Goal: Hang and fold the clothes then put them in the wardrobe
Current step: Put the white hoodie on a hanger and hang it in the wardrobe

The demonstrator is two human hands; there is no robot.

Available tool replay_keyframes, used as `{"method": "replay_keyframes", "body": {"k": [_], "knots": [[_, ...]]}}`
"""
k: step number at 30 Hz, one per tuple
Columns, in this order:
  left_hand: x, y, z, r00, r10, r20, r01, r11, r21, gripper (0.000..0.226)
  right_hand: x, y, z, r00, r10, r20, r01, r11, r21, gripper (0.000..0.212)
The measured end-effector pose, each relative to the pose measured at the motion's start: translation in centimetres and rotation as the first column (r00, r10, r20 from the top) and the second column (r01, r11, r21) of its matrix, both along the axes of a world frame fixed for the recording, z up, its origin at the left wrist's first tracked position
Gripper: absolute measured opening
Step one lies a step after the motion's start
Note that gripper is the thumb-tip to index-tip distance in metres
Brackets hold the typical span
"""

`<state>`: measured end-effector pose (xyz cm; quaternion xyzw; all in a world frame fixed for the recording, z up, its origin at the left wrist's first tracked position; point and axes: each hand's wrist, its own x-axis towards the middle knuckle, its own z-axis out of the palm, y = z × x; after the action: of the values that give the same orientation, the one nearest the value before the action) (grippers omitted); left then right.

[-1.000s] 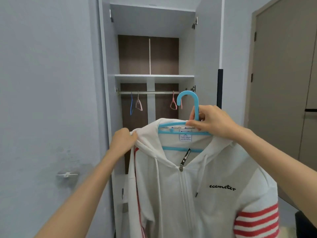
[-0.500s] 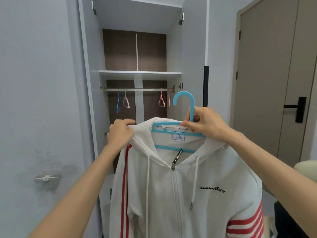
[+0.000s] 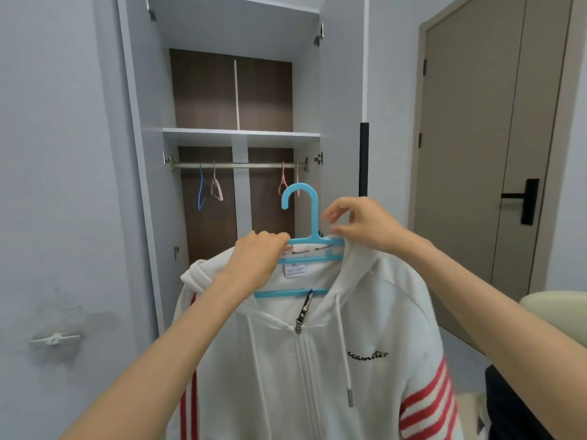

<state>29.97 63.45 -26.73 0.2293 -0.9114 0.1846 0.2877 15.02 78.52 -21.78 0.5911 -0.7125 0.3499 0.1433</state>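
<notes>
- Left hand (image 3: 257, 258) gripped the blue hanger (image 3: 314, 217) at its left arm, fingers curled over the collar.
- Right hand (image 3: 365, 223) sat at the hanger's right end, thumb on the hood fabric. Pinch or not: couldn't tell.
- White hoodie (image 3: 317, 360) hung on the hanger, held up near, in front of the open wardrobe (image 3: 241, 136).
- 4 spare hangers (image 3: 217, 189) hung on the far rail (image 3: 238, 165).

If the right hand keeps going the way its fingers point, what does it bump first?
The right hand would probably meet the blue hanger first, at its neck beside the fingertips; depth unclear.
</notes>
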Motion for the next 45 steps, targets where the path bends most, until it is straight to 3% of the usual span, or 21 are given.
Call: {"method": "replay_keyframes", "body": {"k": [2, 5, 10, 14, 17, 23, 26, 28, 30, 32, 35, 37, 40, 41, 45], "knots": [[0.1, -0.2, -0.4, 0.998, 0.047, -0.028, -0.047, 0.999, 0.022, 0.019, -0.5, 0.2, -0.9, 0.987, -0.159, -0.006, 0.159, 0.986, 0.038, 0.016], [-0.1, -0.1, -0.2, 0.992, 0.029, -0.122, -0.028, 1.0, 0.008, 0.022, 0.0, 0.0, -2.4, 0.96, -0.253, 0.12, 0.233, 0.959, 0.16, 0.033], [-0.2, 0.2, 1.3, 0.976, -0.028, -0.218, 0.019, 0.999, -0.039, 0.03, 0.4, -1.1, -1.7, 0.918, -0.361, 0.163, 0.355, 0.933, 0.061, 0.041], [0.7, 0.4, 1.6, 0.955, -0.068, -0.29, 0.056, 0.997, -0.05, 0.043, -0.4, -1.2, -0.2, 0.902, -0.338, 0.269, 0.301, 0.939, 0.168, 0.043], [1.3, 0.7, 1.2, 0.947, -0.089, -0.31, 0.076, 0.996, -0.053, 0.048, -0.4, -1.3, -0.2, 0.866, -0.285, 0.41, 0.247, 0.958, 0.144, 0.037], [2.4, 1.4, 0.7, 0.947, -0.063, -0.314, 0.065, 0.998, -0.003, 0.048, 1.0, -2.0, -1.4, 0.905, -0.426, -0.006, 0.425, 0.905, -0.026, 0.029], [2.5, 1.1, 0.3, 0.95, -0.04, -0.31, 0.037, 0.999, -0.016, 0.046, 0.6, -2.1, -1.1, 0.902, -0.429, 0.041, 0.43, 0.902, -0.028, 0.027], [2.7, 0.6, 0.3, 0.956, 0.006, -0.292, -0.005, 1.0, 0.004, 0.046, 0.2, -2.2, -1.1, 0.902, -0.36, 0.239, 0.382, 0.923, -0.049, 0.027], [3.4, 0.0, 0.2, 0.962, 0.049, -0.269, -0.038, 0.998, 0.046, 0.047, -0.3, -2.2, -0.8, 0.788, -0.215, 0.576, 0.327, 0.94, -0.097, 0.019], [4.1, -0.6, -0.1, 0.958, 0.064, -0.278, -0.028, 0.991, 0.13, 0.045, -1.0, -2.1, -0.4, 0.512, 0.0, 0.859, 0.279, 0.946, -0.166, 0.017], [4.9, -0.9, -0.7, 0.946, 0.084, -0.313, 0.01, 0.958, 0.288, 0.046, -1.7, -1.7, 0.6, 0.093, 0.236, 0.967, 0.223, 0.942, -0.251, 0.015], [4.9, -1.3, -0.8, 0.942, 0.073, -0.328, 0.04, 0.944, 0.328, 0.048, -2.1, -1.4, 0.6, -0.027, 0.272, 0.962, 0.243, 0.935, -0.258, 0.02], [4.7, -1.7, -0.1, 0.926, 0.075, -0.369, 0.059, 0.938, 0.34, 0.044, -2.6, -0.7, -0.8, -0.109, 0.229, 0.967, 0.224, 0.954, -0.201, 0.018], [4.5, -1.8, 0.1, 0.93, 0.073, -0.36, 0.055, 0.941, 0.332, 0.043, -2.7, -0.4, -1.4, -0.096, 0.179, 0.979, 0.197, 0.968, -0.157, 0.015], [4.1, -1.2, 0.6, 0.956, 0.077, -0.284, 0.015, 0.951, 0.308, 0.042, -3.1, 0.2, -2.2, 0.179, -0.044, 0.983, 0.159, 0.987, 0.015, 0.018]]}}
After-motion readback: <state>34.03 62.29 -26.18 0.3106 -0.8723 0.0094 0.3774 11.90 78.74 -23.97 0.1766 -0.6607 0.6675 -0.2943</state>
